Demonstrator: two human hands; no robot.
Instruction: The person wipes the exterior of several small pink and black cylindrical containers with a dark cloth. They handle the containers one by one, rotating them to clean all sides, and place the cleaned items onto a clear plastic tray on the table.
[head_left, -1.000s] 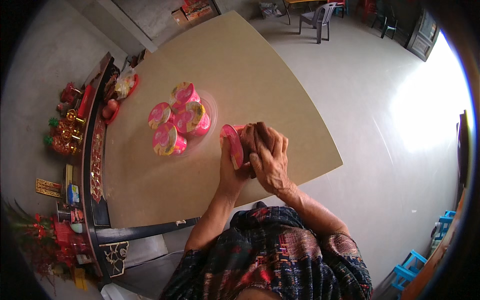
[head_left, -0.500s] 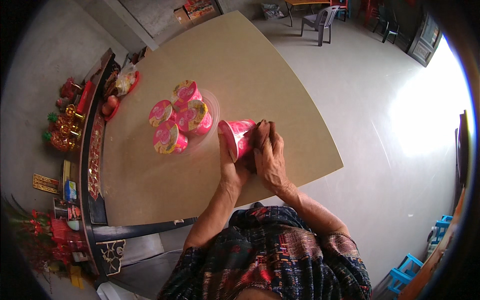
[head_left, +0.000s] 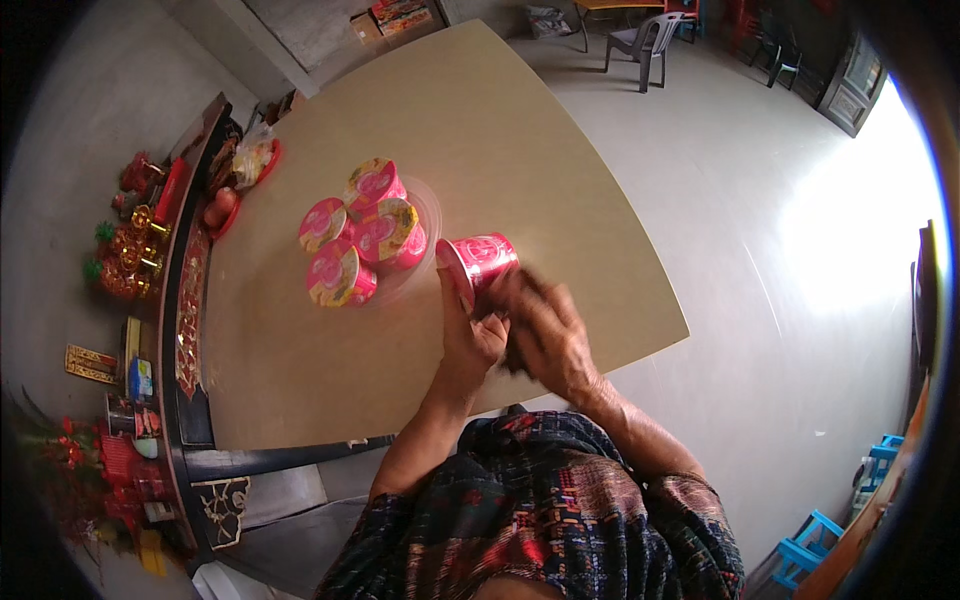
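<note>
Head view: pink round noodle cup (head_left: 480, 262) is gripped sideways by both hands (head_left: 470, 335) (head_left: 545, 335), lid pointing left, near four stacked pink cups (head_left: 362, 232) on the tan bench (head_left: 520, 150).

One head-worn fisheye view, looking steeply down

It faces forward and down over the person's chest onto the tan worktop (head_left: 300, 370), hands close below the lens; straight edges bow at the rim, with grey floor (head_left: 760, 200) stretching off right.

Five pink noodle cups (head_left: 372, 235), perhaps; two hands (head_left: 520, 335)
</note>
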